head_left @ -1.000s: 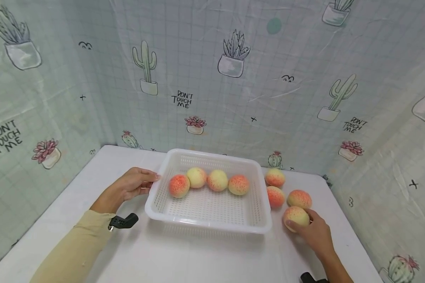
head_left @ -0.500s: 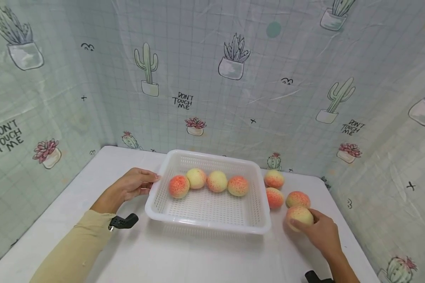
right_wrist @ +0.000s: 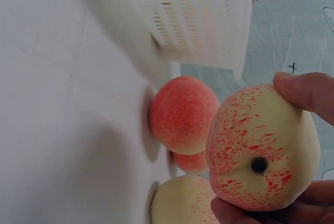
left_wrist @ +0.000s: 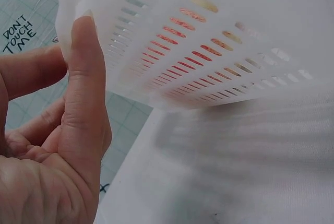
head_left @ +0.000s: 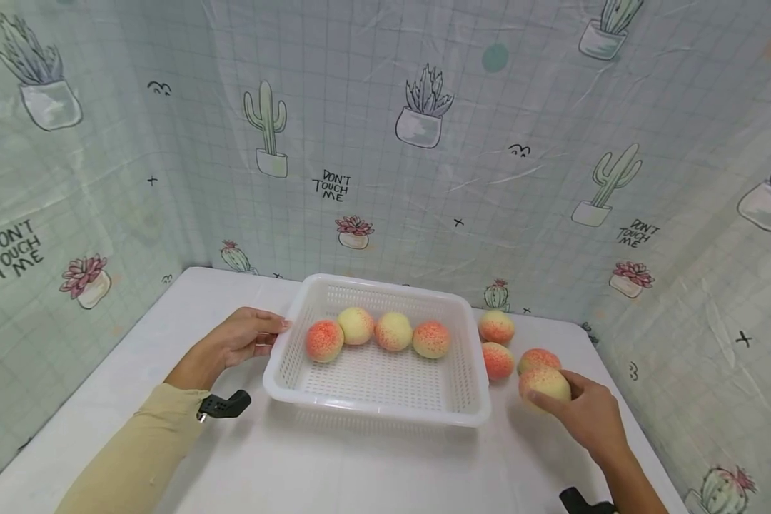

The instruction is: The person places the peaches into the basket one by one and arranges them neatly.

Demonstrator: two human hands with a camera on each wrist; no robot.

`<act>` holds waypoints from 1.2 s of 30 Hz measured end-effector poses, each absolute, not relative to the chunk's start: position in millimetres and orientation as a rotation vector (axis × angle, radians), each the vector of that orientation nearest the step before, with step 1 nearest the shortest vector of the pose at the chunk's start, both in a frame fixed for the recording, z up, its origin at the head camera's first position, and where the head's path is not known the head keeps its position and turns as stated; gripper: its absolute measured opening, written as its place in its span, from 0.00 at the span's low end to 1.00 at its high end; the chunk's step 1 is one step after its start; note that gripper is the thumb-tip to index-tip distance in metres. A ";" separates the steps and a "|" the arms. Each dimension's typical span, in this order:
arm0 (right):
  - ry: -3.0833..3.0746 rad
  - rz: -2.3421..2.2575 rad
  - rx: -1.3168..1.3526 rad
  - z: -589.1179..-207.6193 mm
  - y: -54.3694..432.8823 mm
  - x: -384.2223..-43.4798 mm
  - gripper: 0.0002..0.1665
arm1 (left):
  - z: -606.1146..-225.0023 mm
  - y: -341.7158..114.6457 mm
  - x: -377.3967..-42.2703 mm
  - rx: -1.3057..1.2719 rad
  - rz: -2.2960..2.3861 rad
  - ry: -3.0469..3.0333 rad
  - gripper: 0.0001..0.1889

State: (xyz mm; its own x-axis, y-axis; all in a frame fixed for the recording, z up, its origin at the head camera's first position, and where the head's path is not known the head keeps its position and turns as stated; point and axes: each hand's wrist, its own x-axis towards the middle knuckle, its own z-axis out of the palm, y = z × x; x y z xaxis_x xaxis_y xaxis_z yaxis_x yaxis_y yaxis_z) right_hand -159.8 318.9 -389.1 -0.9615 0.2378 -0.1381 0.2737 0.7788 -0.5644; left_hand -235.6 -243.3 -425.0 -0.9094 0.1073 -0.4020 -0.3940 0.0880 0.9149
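My left hand (head_left: 247,335) pinches the left rim of a white plastic basket (head_left: 373,412) between thumb and fingers. In the left wrist view the thumb (left_wrist: 86,88) lies against the slotted outer wall. Several red-and-yellow peaches (head_left: 394,331) sit in a row inside, toward the back. To the basket's right, my right hand (head_left: 587,414) grips a pale yellow peach with red flecks (head_left: 545,387), held above the table. The right wrist view shows a dark spot on this peach, and a gap between its shadow and it. Three more peaches, one of them red (head_left: 497,361), lie on the table nearby.
The basket stands on a white table (head_left: 334,471). Behind and at both sides hangs a curtain (head_left: 373,178) printed with cacti. A black camera mount (head_left: 225,405) sits on the left wrist and another (head_left: 585,503) on the right.
The right hand has raised its peach off the table and shifted slightly right. My left hand and the basket have stayed in place.
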 end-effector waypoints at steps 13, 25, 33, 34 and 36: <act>2.912 -0.989 0.304 -372.0 299.5 -162.6 0.62 | -428.7 -248.3 -231.4 -0.281 1.878 2.002 0.28; 2.943 -0.978 0.224 -356.1 284.4 -169.7 0.58 | -427.0 -243.3 -235.5 -0.297 1.886 1.997 0.31; 2.915 -1.038 0.142 -352.6 274.1 -175.4 0.55 | -426.7 -242.8 -236.2 -0.306 1.881 2.004 0.29; 2.913 -1.043 0.134 -352.9 272.8 -176.1 0.55 | -426.8 -242.8 -236.4 -0.305 1.880 2.005 0.29; 2.911 -1.057 0.120 -353.0 270.1 -177.5 0.53 | -427.1 -243.1 -236.9 -0.305 1.881 2.004 0.28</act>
State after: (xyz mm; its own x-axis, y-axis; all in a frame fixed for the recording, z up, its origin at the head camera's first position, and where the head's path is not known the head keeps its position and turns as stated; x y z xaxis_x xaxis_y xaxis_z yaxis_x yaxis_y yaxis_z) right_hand -177.5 270.1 -353.0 -0.9961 0.0581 -0.0666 0.0872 0.7646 -0.6386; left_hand -236.9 -243.1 -427.1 -0.9066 0.0957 -0.4110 -0.4041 0.0833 0.9109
